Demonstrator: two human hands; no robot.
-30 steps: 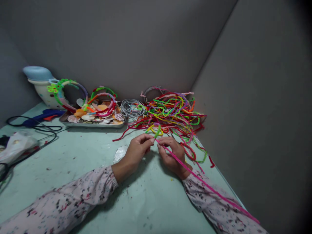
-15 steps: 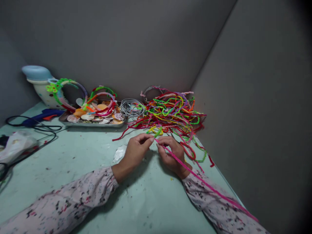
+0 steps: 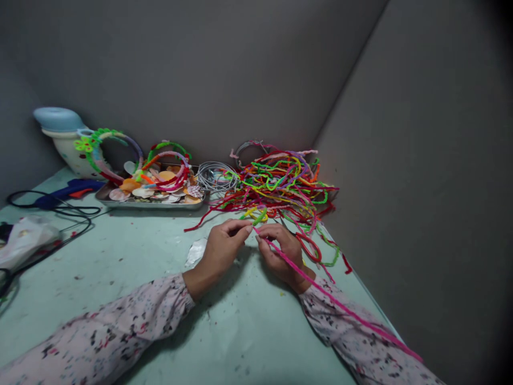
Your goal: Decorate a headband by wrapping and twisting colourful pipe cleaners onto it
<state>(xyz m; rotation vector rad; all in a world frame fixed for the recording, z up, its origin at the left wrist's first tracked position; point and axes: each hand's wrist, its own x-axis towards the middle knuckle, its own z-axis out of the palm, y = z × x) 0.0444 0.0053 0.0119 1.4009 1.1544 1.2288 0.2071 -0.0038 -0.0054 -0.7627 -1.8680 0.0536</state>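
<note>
A long pink pipe cleaner (image 3: pixel 340 306) runs from my fingertips down to the right, over my right wrist and sleeve. My left hand (image 3: pixel 224 246) is closed, thumb and index finger pinching around the pipe cleaner's upper end. Right beside it my right hand (image 3: pixel 282 251) is closed too, its thumb and fingers on the pink strand. Just beyond my fingertips shows a green fuzzy piece (image 3: pixel 260 216), with yellow loops (image 3: pixel 250 213) by it. Whether these join the pink strand is hidden by my fingers.
A tangled pile of coloured pipe cleaners (image 3: pixel 280 176) lies behind my hands. Left of it are coiled grey wire (image 3: pixel 217 177) and a metal tray (image 3: pixel 152 206) of shells and fuzzy hoops. A red loop (image 3: pixel 309 247), a blue glue gun (image 3: pixel 66 192) and its black cable (image 3: pixel 86 223) lie around.
My hands hold nearly the same pose on the pink pipe cleaner. The view has shifted very slightly.
</note>
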